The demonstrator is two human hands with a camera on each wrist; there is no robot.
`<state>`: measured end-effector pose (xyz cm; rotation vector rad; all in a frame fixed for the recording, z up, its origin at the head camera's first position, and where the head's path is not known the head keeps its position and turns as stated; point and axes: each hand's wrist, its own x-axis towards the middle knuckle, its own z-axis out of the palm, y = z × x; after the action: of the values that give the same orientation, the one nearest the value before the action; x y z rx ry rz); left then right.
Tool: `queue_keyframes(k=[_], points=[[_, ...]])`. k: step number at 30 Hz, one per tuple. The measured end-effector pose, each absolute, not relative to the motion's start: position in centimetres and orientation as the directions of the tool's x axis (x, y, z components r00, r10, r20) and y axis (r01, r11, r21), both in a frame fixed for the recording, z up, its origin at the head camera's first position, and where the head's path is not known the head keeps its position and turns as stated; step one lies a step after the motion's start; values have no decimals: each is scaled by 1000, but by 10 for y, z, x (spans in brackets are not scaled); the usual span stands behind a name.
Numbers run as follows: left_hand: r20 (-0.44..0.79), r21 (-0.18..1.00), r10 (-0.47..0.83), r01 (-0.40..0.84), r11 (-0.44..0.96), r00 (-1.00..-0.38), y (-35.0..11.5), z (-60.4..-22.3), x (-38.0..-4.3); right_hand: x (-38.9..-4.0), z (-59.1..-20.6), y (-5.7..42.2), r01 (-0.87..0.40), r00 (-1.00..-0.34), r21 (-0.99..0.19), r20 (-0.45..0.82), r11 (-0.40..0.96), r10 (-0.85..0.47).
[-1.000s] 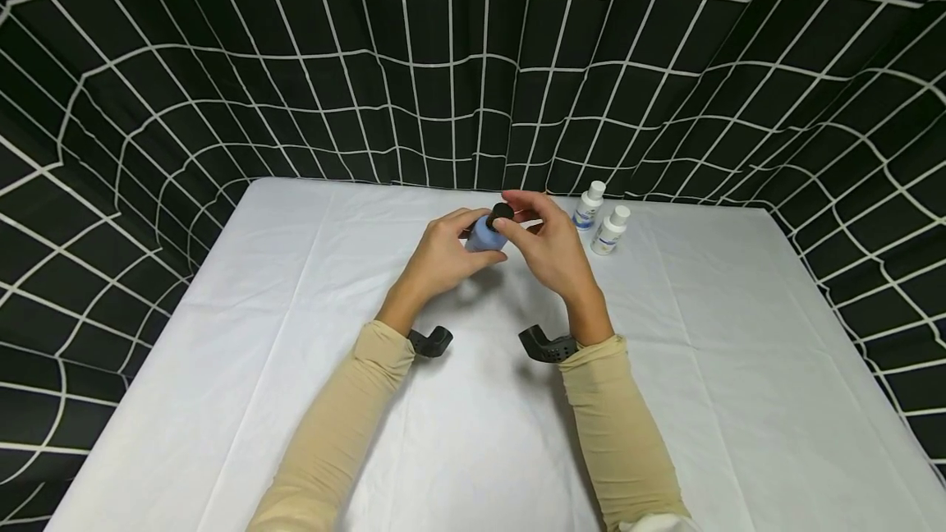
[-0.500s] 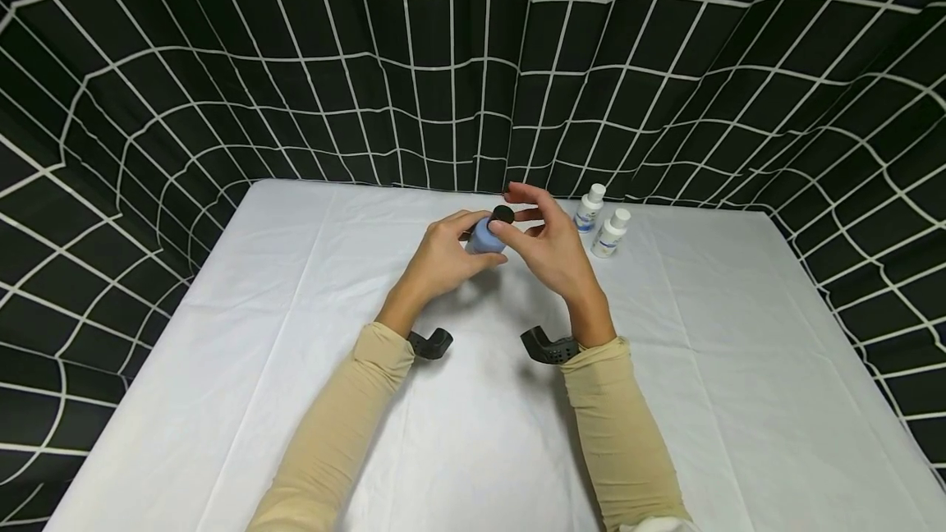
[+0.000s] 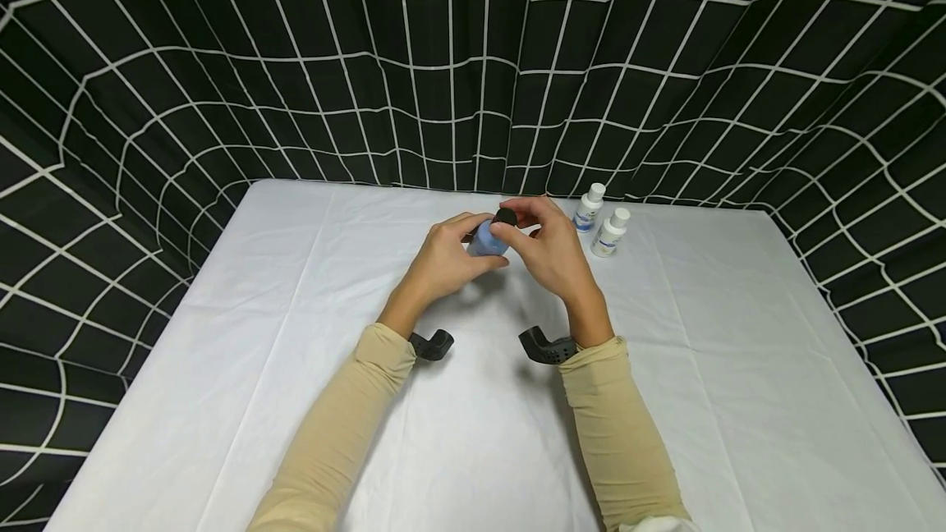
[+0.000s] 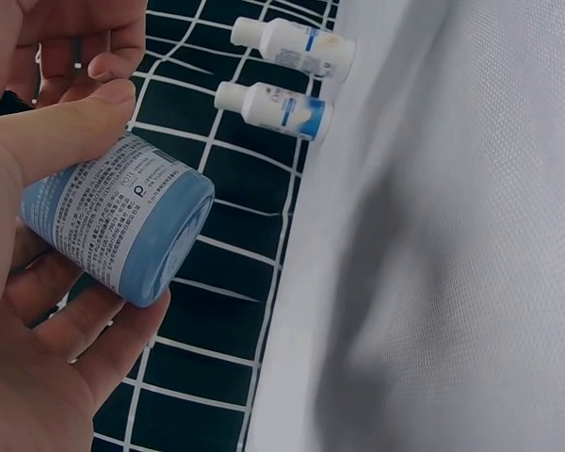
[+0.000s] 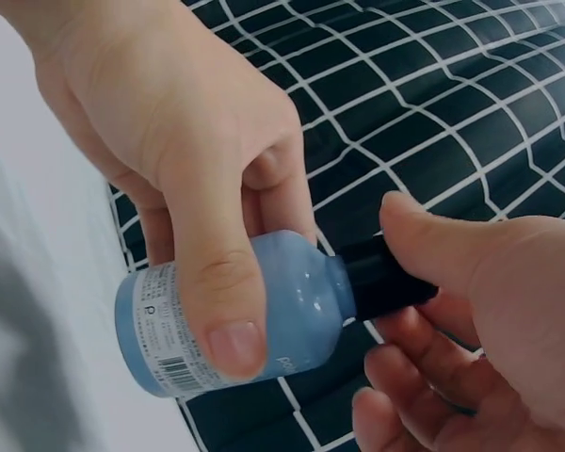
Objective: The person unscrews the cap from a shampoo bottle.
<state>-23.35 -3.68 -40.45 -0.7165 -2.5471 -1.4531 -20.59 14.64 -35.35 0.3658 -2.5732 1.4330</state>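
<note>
A small blue bottle [image 5: 297,311] with a printed white label is gripped by my left hand [image 3: 447,257], the thumb across its side in the right wrist view. Its black cap [image 5: 381,278] sits at the bottle's neck, pinched between the thumb and fingers of my right hand [image 3: 550,249]. In the left wrist view the bottle's base [image 4: 174,245] points away from the hands, and the right fingers mostly hide the cap. The bottle is held above the white-covered table [image 3: 488,433], tilted, with its shadow below.
Two white bottles with white caps stand to the right of my right hand near the table's back edge: a rear bottle [image 3: 588,210] and a front bottle [image 3: 609,234]. A black curtain with a white grid [image 3: 458,64] surrounds the table's back and sides.
The right fingers, lifted off the cap half a second ago, have come back down around it. The left hand keeps its hold on the bottle, almost unmoved.
</note>
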Motion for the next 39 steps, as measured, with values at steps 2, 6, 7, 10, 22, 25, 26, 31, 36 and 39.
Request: queue_keyframes(k=[2, 6, 7, 10, 22, 25, 26, 31, 36, 39], points=[[328, 782, 336, 453, 428, -883, -37, -404, -234, -205, -352, 147, -322, -947, -801, 277, 504, -164], [325, 783, 328, 447, 432, -887, -38, -404, -235, -205, -350, 149, -377, -925, -795, 294, 476, -241], [322, 783, 327, 444, 436, -889, -38, -404, -235, -205, -350, 150, -387, -920, -795, 295, 468, -258], [310, 788, 324, 432, 439, -894, -38, -404, -235, -205, -349, 151, -405, -908, -798, 291, 447, -302], [312, 794, 340, 440, 420, -887, -36, -404, -235, -205, -351, 147, -278, -961, -834, 237, 477, -145], [318, 792, 346, 448, 414, -883, -36, -404, -234, -206, -352, 146, -247, -968, -845, 234, 474, -87], [317, 793, 346, 447, 414, -883, -35, -404, -234, -206, -352, 146, -239, -970, -847, 230, 474, -79], [303, 796, 337, 431, 425, -891, -36, -403, -233, -206, -352, 146, -249, -968, -842, 229, 478, -102], [299, 791, 329, 425, 441, -896, -37, -403, -234, -205, -349, 150, -324, -946, -815, 267, 481, -186], [296, 785, 327, 424, 451, -897, -39, -403, -234, -204, -347, 150, -355, -933, -807, 274, 473, -233]])
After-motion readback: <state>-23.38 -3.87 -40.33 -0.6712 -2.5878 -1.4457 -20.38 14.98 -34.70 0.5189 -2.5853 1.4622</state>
